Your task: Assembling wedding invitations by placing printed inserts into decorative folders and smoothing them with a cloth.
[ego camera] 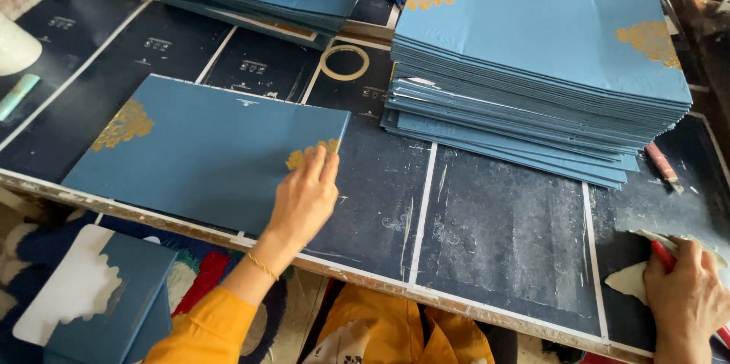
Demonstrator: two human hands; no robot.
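- Left hand (pixel 304 197): fingers held together and flat, tips pressing the right edge of a matte blue sheet (pixel 205 151) with gold corner ornaments.
- The sheet lies flat on the dark, scuffed table (pixel 502 242), near its front edge.
- Right hand (pixel 688 295): fingers curled around a red-handled tool (pixel 665 256) and a pale scrap (pixel 630 282).
- A tall stack (pixel 532 75) of the same sheets stands between the hands, farther back.
- A tape ring (pixel 344 62) lies beside the stack.
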